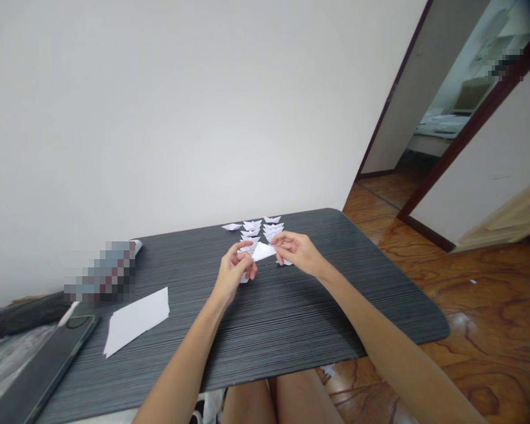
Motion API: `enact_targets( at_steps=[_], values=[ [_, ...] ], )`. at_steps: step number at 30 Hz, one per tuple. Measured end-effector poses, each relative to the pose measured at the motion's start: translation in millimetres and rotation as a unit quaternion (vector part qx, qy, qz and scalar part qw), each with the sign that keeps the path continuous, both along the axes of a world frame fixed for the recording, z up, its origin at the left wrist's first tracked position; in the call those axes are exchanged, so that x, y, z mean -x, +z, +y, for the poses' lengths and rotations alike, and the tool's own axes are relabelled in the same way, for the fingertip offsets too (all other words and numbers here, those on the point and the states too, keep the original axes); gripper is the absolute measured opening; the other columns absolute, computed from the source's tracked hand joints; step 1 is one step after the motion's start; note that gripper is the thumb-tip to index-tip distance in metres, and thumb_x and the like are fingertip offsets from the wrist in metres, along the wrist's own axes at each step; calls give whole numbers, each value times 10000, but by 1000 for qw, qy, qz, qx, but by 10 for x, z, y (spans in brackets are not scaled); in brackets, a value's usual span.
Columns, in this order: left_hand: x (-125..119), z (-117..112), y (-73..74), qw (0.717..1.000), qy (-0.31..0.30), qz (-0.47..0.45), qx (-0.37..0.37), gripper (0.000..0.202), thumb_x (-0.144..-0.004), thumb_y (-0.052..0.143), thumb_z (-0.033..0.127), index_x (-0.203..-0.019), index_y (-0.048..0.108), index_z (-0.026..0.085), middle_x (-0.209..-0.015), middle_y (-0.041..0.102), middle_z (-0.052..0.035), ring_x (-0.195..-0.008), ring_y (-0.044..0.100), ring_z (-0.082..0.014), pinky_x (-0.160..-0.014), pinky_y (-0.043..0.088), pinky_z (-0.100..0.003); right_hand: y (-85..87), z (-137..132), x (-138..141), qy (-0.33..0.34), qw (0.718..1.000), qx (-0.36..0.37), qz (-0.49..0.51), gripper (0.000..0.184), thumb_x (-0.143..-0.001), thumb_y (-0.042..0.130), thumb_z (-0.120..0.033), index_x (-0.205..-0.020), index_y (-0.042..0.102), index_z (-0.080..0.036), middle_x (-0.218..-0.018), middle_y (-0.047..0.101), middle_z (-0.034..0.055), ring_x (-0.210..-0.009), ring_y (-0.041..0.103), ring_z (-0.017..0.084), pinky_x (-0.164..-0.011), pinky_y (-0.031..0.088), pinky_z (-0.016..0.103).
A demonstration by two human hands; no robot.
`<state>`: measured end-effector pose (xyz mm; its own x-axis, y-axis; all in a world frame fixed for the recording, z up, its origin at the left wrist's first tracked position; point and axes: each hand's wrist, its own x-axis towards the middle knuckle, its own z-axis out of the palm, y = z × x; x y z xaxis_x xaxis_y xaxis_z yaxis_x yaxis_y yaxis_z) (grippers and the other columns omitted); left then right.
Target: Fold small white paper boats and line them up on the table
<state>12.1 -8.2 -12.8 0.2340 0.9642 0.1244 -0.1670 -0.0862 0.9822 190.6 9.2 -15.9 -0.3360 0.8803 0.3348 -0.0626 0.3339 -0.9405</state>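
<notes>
Both my hands hold one small folded piece of white paper [262, 251] just above the dark striped table [291, 318]. My left hand [234, 272] pinches its left end with fingers curled. My right hand [297, 252] pinches its right end. Behind the hands, several small folded white paper boats [259, 228] lie in rows near the table's far edge by the wall.
A small stack of white paper sheets [136, 320] lies at the left of the table. A dark phone or tablet [39, 371] lies at the left front corner. A blurred-out object [101, 271] sits at the back left. Wooden floor [477, 306] and an open doorway [450, 118] are to the right.
</notes>
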Motion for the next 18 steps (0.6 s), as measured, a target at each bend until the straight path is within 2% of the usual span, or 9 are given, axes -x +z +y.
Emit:
enact_targets(
  at_steps=[4, 9, 14, 18],
  values=[
    [10, -14, 39, 999, -37, 27, 3, 412, -726, 530, 214, -1115, 405, 158, -492, 552, 46, -351, 446, -59, -352, 271, -153, 15, 16, -27, 7, 1000, 15, -9, 187, -722, 540, -194, -901, 525, -143, -606, 527, -27, -465, 519, 71, -477, 384, 202],
    [17, -40, 76, 997, -25, 67, -29, 434, -713, 571, 238, -1111, 418, 157, -529, 574, 26, -395, 492, -72, -381, 302, -161, 21, 28, -26, 11, 999, 44, -19, 235, -709, 541, -193, -935, 518, -133, -612, 521, -28, -435, 502, 62, -439, 355, 192],
    [16, -51, 50, 995, -30, 86, -35, 417, -721, 560, 266, -1108, 493, 126, -518, 572, 12, -386, 473, -64, -386, 306, -171, 34, -9, -10, 10, 999, 18, -32, 194, -715, 514, -165, -908, 523, -143, -584, 450, -55, -417, 448, 39, -421, 330, 176],
    [20, -53, 45, 995, -45, 85, -24, 474, -722, 558, 275, -1160, 488, 105, -521, 570, 3, -393, 470, -66, -393, 310, -182, 51, -26, -11, 20, 999, 1, -43, 211, -721, 492, -146, -931, 502, -165, -584, 405, -69, -416, 424, 32, -405, 316, 162]
  ],
)
